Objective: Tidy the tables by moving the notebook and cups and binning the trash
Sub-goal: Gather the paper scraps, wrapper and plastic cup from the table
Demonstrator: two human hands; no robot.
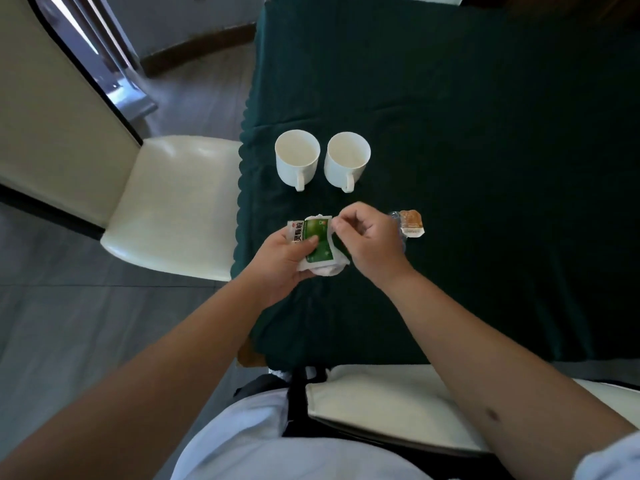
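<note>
Two white cups stand side by side on the dark green tablecloth (485, 168), the left cup (297, 157) and the right cup (347, 159), both upright with handles toward me. Just below them my left hand (280, 258) holds a green-and-white sachet (320, 245) together with crumpled white tissue (329, 270), thumb pressed on the sachet. My right hand (367, 237) pinches the sachet's upper right edge with curled fingers. A small orange-labelled clear wrapper (411, 223) lies on the cloth right behind my right hand. No notebook is in view.
A cream chair (173, 202) stands at the table's left side, and another cream chair seat (398, 400) sits between me and the table's near edge. Grey floor stretches left; a cream door panel (52, 98) with a dark frame stands at far left.
</note>
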